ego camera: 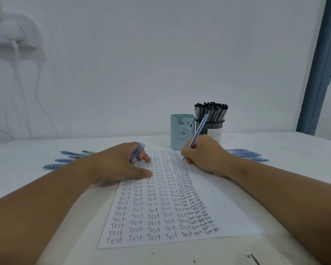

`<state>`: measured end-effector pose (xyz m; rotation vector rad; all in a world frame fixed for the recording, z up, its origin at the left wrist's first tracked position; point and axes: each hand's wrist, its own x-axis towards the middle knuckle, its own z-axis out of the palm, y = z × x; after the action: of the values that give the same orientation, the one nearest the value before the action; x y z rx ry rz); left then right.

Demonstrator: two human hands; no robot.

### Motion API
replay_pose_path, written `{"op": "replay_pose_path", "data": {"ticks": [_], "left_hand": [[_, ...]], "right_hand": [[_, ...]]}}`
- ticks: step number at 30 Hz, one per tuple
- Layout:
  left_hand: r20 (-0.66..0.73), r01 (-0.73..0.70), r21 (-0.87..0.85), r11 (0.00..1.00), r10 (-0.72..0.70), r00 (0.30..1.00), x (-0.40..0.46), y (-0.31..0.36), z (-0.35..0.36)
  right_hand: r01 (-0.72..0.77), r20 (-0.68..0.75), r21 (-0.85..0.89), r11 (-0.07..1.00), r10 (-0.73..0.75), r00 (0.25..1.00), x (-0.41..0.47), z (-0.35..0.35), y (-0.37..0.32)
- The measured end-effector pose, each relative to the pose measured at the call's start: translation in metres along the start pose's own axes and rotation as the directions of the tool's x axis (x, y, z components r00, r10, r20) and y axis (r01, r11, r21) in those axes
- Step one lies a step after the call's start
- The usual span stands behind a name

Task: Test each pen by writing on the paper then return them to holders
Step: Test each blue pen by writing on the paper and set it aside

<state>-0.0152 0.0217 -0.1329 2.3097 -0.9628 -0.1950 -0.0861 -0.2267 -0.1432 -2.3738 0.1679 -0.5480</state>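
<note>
The blue pen is being held in a writing grip by the right hand, thumb and fingers pinched round its lower barrel, its tip resting on the paper near the top of the right-hand columns of "Test"; the left hand is pressing flat on the paper's upper left part, while its fingers are clamping the pen's cap. To do this stroke well, I judge, the left hand should be pinning the sheet so it is not sliding, and the word should be going into the narrow free strip beside the crowded columns, lightly enough to show whether ink is flowing; the cap is needing to go back on before the pen returns. Behind the paper the bear holder is standing just beside the mesh holder crammed with black-capped pens; loose blue pens are lying left and right on the table.
</note>
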Motion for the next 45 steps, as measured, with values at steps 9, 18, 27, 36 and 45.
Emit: {"op": "replay_pose_path", "data": {"ticks": [9,18,27,36,45], "left_hand": [[-0.006,-0.006,-0.023,1.000,0.005,1.000,-0.0003,-0.0011,0.0001],[-0.005,-0.004,0.016,1.000,0.004,1.000,0.0002,-0.0015,-0.0005],[-0.005,0.000,0.023,1.000,0.001,1.000,-0.0007,-0.0002,-0.0008],[-0.011,0.012,0.016,1.000,-0.012,1.000,-0.0010,0.0012,0.0006],[-0.011,0.014,-0.002,1.000,-0.014,1.000,-0.0022,0.0012,0.0005]], "right_hand": [[0.020,0.012,-0.016,1.000,-0.020,1.000,0.0001,0.0001,-0.0010],[0.030,0.005,-0.030,0.999,-0.030,1.000,0.0011,-0.0006,0.0009],[0.009,0.015,-0.024,1.000,-0.008,1.000,0.0010,-0.0006,-0.0010],[-0.022,0.011,-0.021,1.000,0.022,1.000,-0.0002,-0.0009,-0.0032],[0.031,0.016,-0.058,0.998,-0.030,0.999,-0.0026,-0.0010,-0.0056]]}}
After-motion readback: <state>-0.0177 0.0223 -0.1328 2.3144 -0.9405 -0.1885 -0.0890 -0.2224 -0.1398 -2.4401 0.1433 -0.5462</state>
